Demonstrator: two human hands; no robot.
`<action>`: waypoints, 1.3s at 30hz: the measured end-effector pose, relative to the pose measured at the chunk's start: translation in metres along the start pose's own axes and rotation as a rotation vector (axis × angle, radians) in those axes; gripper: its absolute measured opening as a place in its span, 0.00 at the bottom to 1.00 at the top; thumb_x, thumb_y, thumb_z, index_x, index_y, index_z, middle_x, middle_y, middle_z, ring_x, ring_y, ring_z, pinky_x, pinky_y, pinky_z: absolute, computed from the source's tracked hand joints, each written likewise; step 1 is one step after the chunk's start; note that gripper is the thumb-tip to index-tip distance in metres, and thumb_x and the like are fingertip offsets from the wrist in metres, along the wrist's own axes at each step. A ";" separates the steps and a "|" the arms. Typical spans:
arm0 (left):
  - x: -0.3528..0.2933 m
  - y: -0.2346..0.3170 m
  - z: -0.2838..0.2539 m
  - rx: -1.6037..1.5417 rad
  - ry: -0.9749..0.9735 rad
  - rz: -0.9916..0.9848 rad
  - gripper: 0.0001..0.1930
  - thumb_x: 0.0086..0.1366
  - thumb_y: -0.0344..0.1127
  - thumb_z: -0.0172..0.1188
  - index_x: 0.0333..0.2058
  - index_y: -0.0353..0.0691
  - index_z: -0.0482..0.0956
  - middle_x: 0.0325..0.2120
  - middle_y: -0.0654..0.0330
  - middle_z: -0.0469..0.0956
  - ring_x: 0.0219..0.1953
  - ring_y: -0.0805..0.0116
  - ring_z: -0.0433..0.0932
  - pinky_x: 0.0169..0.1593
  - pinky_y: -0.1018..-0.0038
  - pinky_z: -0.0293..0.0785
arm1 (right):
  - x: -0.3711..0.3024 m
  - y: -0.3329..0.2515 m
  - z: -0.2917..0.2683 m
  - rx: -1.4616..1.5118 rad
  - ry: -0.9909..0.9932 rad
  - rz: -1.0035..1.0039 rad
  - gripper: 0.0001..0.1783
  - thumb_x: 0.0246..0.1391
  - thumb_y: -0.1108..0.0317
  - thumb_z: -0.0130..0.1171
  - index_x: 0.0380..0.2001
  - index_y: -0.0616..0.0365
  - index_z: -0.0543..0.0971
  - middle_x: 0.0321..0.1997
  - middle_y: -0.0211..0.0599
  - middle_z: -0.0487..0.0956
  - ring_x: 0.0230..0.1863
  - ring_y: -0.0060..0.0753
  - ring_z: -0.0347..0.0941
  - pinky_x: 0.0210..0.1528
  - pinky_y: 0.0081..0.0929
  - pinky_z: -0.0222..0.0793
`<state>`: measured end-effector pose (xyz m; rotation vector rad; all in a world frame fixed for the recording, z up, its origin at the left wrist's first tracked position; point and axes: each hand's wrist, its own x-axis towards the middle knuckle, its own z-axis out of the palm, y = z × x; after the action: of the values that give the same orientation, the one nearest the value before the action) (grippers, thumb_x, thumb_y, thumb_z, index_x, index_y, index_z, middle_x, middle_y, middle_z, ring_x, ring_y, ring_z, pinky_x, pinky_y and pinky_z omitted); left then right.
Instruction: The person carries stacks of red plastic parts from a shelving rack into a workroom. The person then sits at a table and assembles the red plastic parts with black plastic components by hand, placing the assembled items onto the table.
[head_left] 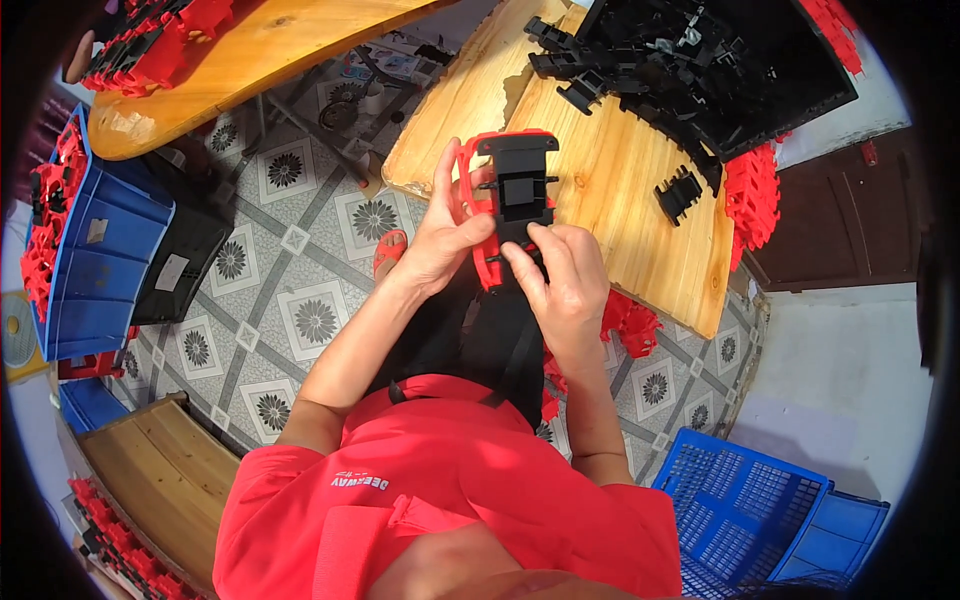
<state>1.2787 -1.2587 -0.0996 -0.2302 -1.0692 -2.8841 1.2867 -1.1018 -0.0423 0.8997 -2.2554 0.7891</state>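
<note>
In front of my torso, my left hand grips a red plastic frame by its left side, thumb on top and fingers beneath. A black plastic bracket lies against the frame, its wide end pointing away from me. My right hand has thumb and forefinger pressed on the bracket's near end; what is under those fingertips is hidden. One similar black plastic part rests alone on the wooden table to the right of my hands.
A black tray of loose black parts sits at the table's far right, with more parts spilling left. Red frames are stacked beside it. Blue crates stand left, a blue basket lower right, a wooden bench lower left.
</note>
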 end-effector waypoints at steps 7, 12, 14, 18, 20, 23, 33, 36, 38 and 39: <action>-0.003 0.006 0.019 0.113 -0.015 -0.068 0.53 0.55 0.28 0.63 0.68 0.51 0.31 0.64 0.49 0.48 0.66 0.56 0.54 0.65 0.63 0.55 | 0.026 0.041 0.007 0.060 0.187 0.228 0.18 0.51 0.64 0.65 0.42 0.64 0.77 0.37 0.39 0.76 0.38 0.35 0.75 0.40 0.28 0.71; 0.016 -0.003 0.023 0.302 0.047 -0.056 0.39 0.66 0.36 0.55 0.67 0.44 0.39 0.59 0.52 0.58 0.59 0.63 0.63 0.60 0.67 0.62 | 0.041 0.052 0.022 0.840 -0.075 0.571 0.20 0.60 0.60 0.58 0.45 0.69 0.76 0.45 0.39 0.78 0.45 0.23 0.73 0.47 0.21 0.68; 0.017 -0.010 0.019 0.306 0.072 -0.022 0.35 0.67 0.38 0.54 0.66 0.42 0.44 0.55 0.55 0.62 0.55 0.67 0.64 0.58 0.70 0.63 | 0.050 0.054 0.019 0.850 -0.111 0.575 0.21 0.59 0.60 0.58 0.45 0.71 0.76 0.45 0.38 0.77 0.46 0.24 0.73 0.49 0.21 0.67; 0.022 -0.001 0.029 0.265 0.109 0.068 0.34 0.66 0.40 0.56 0.65 0.42 0.48 0.54 0.55 0.64 0.54 0.69 0.66 0.57 0.72 0.65 | 0.064 0.064 0.019 1.172 -0.263 0.725 0.19 0.58 0.61 0.59 0.47 0.66 0.76 0.47 0.40 0.77 0.49 0.27 0.72 0.52 0.22 0.67; 0.029 0.005 0.036 0.204 0.117 0.050 0.33 0.66 0.41 0.56 0.64 0.42 0.50 0.52 0.56 0.65 0.52 0.70 0.67 0.55 0.73 0.66 | 0.067 0.067 0.022 0.956 -0.165 0.480 0.21 0.61 0.62 0.54 0.51 0.66 0.73 0.53 0.40 0.74 0.53 0.26 0.69 0.57 0.22 0.63; 0.042 0.011 0.038 0.279 0.142 0.084 0.26 0.65 0.44 0.59 0.56 0.40 0.61 0.45 0.59 0.70 0.48 0.72 0.70 0.51 0.75 0.69 | 0.074 0.058 0.022 0.901 -0.201 0.338 0.20 0.61 0.63 0.53 0.51 0.65 0.73 0.58 0.43 0.71 0.57 0.28 0.67 0.61 0.24 0.59; 0.085 0.047 0.049 0.077 0.328 0.309 0.22 0.67 0.50 0.54 0.50 0.41 0.66 0.40 0.62 0.75 0.40 0.75 0.76 0.42 0.72 0.77 | 0.039 0.072 0.035 1.276 -0.172 0.458 0.43 0.57 0.58 0.59 0.67 0.65 0.49 0.64 0.42 0.61 0.65 0.31 0.55 0.66 0.29 0.48; 0.079 0.045 0.054 0.252 0.337 0.416 0.26 0.65 0.43 0.58 0.56 0.43 0.58 0.50 0.61 0.68 0.53 0.71 0.68 0.57 0.68 0.67 | 0.052 0.048 0.044 1.395 0.093 0.668 0.24 0.54 0.72 0.57 0.55 0.64 0.69 0.48 0.31 0.75 0.45 0.21 0.70 0.49 0.21 0.66; 0.078 0.050 0.055 0.318 0.198 0.380 0.29 0.63 0.38 0.61 0.58 0.43 0.55 0.52 0.60 0.66 0.55 0.70 0.65 0.60 0.68 0.62 | 0.064 0.040 0.034 1.317 0.140 0.571 0.22 0.55 0.71 0.57 0.53 0.63 0.71 0.45 0.30 0.76 0.41 0.19 0.72 0.45 0.20 0.68; 0.084 0.054 0.058 0.280 0.171 0.359 0.31 0.62 0.35 0.62 0.59 0.43 0.54 0.52 0.60 0.67 0.55 0.70 0.66 0.60 0.68 0.62 | 0.066 0.040 0.032 1.295 0.145 0.554 0.21 0.55 0.71 0.57 0.53 0.63 0.71 0.45 0.32 0.76 0.41 0.20 0.73 0.45 0.20 0.69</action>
<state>1.2083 -1.2622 -0.0081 -0.1392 -1.2368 -2.3623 1.2072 -1.1265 -0.0300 0.6087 -1.6735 2.5860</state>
